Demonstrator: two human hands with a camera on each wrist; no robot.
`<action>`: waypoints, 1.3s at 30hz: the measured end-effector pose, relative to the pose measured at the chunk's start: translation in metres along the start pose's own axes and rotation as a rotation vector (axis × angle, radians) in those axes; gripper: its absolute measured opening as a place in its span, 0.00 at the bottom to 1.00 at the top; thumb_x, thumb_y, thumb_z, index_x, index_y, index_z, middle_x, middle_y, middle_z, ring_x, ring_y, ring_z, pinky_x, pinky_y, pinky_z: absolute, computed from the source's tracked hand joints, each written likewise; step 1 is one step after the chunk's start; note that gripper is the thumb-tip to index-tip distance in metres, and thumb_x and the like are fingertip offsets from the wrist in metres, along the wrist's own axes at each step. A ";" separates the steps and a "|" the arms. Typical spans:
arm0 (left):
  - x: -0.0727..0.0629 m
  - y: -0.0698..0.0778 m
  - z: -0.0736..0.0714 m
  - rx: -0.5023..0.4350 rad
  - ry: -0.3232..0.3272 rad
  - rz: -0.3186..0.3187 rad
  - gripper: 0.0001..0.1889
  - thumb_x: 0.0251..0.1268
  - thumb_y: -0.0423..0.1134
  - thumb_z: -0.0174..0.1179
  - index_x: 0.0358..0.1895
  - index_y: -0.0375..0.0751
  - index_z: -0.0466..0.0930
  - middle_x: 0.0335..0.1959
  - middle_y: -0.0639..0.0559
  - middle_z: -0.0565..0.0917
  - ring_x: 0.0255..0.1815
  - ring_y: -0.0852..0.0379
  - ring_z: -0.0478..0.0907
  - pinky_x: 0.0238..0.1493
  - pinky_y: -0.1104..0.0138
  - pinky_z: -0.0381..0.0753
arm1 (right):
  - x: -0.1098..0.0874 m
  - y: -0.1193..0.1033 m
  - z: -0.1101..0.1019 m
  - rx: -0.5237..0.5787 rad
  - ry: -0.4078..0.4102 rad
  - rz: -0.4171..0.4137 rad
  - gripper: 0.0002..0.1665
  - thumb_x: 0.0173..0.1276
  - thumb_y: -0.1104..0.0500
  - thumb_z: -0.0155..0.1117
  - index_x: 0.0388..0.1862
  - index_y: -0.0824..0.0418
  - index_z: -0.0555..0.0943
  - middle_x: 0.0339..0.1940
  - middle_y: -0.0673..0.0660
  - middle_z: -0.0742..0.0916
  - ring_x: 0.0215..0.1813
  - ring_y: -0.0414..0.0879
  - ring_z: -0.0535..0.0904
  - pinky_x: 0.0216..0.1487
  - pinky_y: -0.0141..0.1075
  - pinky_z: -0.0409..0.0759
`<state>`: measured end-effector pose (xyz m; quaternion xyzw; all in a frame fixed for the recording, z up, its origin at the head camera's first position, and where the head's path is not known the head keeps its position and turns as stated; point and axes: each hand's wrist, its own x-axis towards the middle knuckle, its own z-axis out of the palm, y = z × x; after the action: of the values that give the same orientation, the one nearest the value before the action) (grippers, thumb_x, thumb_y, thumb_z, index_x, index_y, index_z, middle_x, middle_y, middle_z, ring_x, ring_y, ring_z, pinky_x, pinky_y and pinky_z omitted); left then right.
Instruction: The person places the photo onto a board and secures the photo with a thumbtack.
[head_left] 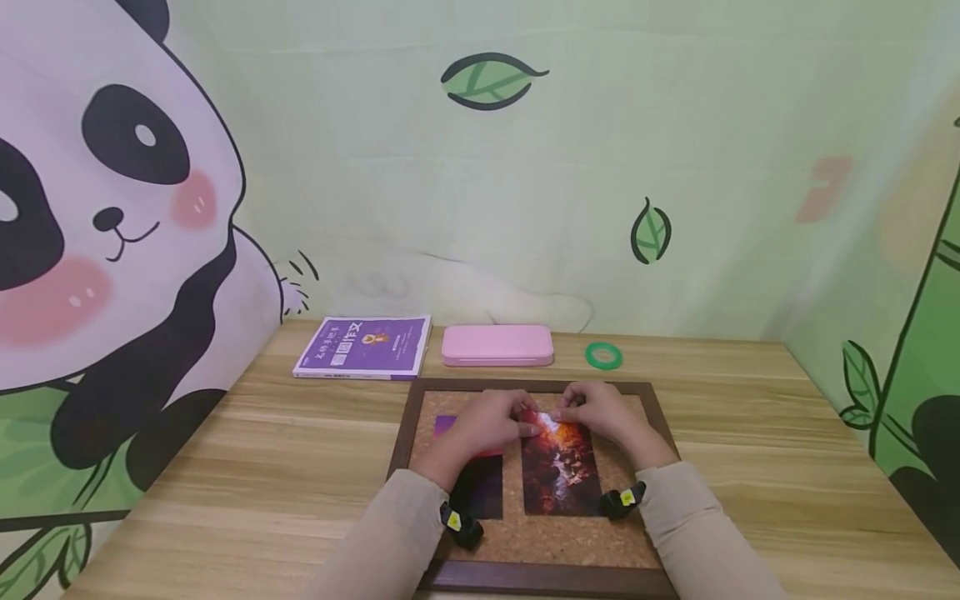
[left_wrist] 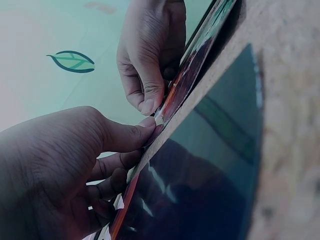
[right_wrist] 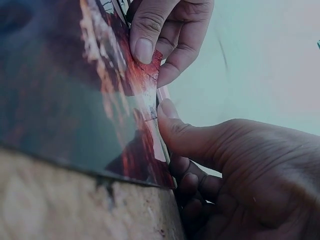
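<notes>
A glossy picture card [head_left: 561, 467] with a fiery orange and dark red print lies on a cork board [head_left: 525, 542] in a brown frame. My left hand [head_left: 491, 421] pinches its top left part; the right wrist view shows the left thumb [right_wrist: 144, 50] flat on the printed face. At the top edge, my right hand [head_left: 600, 410] pinches the card between thumb and curled fingers, close to the left fingertips. Under my left forearm is a second card [head_left: 487, 492], purple and dark, partly hidden on the board.
Behind the board stand a purple book [head_left: 363, 346], a pink case [head_left: 497, 345] and a green tape roll [head_left: 603, 356] on the wooden table [head_left: 247, 483]. A wall covering [head_left: 390, 167] printed with a panda and leaves rises at the table's back edge.
</notes>
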<state>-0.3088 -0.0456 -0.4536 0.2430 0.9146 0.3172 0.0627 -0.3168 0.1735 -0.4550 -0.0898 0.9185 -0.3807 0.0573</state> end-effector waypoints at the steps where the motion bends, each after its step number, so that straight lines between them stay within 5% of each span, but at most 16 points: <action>1: 0.000 0.000 0.000 -0.001 -0.001 0.000 0.14 0.64 0.46 0.69 0.50 0.50 0.83 0.33 0.60 0.83 0.34 0.59 0.78 0.43 0.62 0.78 | 0.000 0.000 0.000 0.001 0.000 0.004 0.11 0.64 0.54 0.74 0.33 0.60 0.83 0.31 0.53 0.83 0.36 0.47 0.76 0.38 0.38 0.74; 12: 0.000 -0.002 0.001 -0.019 -0.009 -0.008 0.13 0.64 0.47 0.69 0.50 0.51 0.84 0.34 0.60 0.83 0.35 0.59 0.78 0.45 0.61 0.77 | 0.002 0.002 0.000 -0.008 -0.023 0.010 0.11 0.65 0.53 0.73 0.32 0.58 0.82 0.29 0.52 0.81 0.35 0.47 0.74 0.37 0.38 0.71; 25: 0.001 -0.004 0.002 -0.014 0.008 0.016 0.14 0.64 0.47 0.70 0.49 0.50 0.84 0.31 0.60 0.82 0.32 0.59 0.77 0.40 0.63 0.76 | -0.002 0.014 -0.002 0.027 -0.070 -0.235 0.05 0.69 0.56 0.69 0.39 0.56 0.83 0.31 0.50 0.82 0.36 0.46 0.75 0.39 0.40 0.73; 39: -0.002 0.000 0.000 0.013 0.015 0.007 0.14 0.64 0.47 0.69 0.49 0.50 0.84 0.35 0.59 0.82 0.36 0.59 0.77 0.45 0.61 0.77 | -0.002 0.014 -0.002 0.005 -0.054 -0.212 0.05 0.68 0.56 0.69 0.38 0.56 0.85 0.31 0.49 0.83 0.37 0.45 0.76 0.42 0.40 0.74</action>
<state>-0.3072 -0.0459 -0.4534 0.2445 0.9161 0.3133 0.0533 -0.3173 0.1849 -0.4635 -0.1968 0.9010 -0.3845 0.0415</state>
